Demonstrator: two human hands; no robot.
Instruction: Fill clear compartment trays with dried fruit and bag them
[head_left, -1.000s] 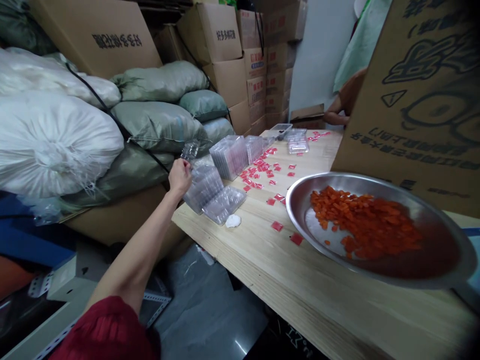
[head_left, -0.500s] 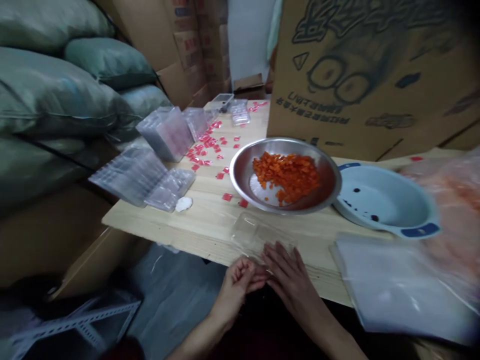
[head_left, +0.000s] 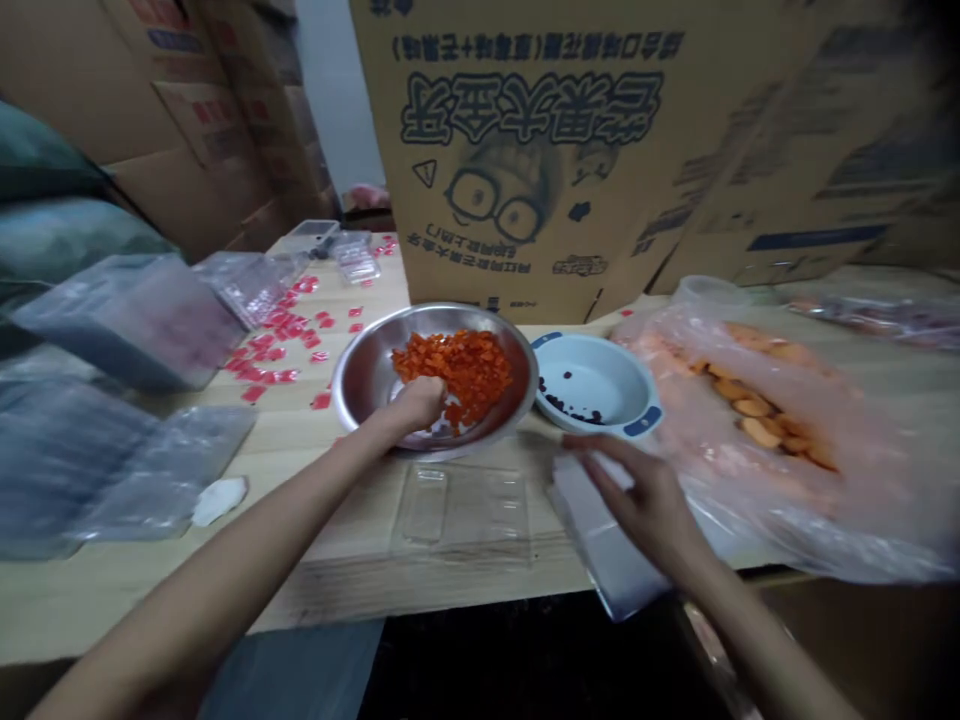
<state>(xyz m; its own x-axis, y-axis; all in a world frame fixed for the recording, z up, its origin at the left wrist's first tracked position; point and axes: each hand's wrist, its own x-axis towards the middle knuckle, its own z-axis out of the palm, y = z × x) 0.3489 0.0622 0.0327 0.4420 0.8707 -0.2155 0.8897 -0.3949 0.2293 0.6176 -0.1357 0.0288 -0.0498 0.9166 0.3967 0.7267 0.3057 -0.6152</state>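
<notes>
My left hand (head_left: 421, 402) is down inside a steel bowl (head_left: 360, 400), at the edge of a heap of small orange pieces (head_left: 469, 370). Its fingers are curled closed, and whatever they hold is hidden. To the right, my right hand (head_left: 645, 495) hovers over a stack of clear plastic sheets (head_left: 607, 540), thumb and fingers apart, somewhat blurred. Its fingertips come near the front rim of a light blue basin (head_left: 551, 350) with small dark bits inside. Between my arms, a clear plastic tray (head_left: 465, 510) with moulded compartments lies on the table.
Small red packets (head_left: 281, 330) lie scattered at the left, beside stacked clear boxes (head_left: 127, 310). A white lump (head_left: 219, 500) sits nearer. Tall cardboard boxes (head_left: 525, 150) stand behind the bowls. A big plastic bag of orange slices (head_left: 862, 400) covers the right side.
The view has swung right. My hands were together at the tray's near edge; now they are apart, the left inside the steel bowl and the right over the plastic sheets.
</notes>
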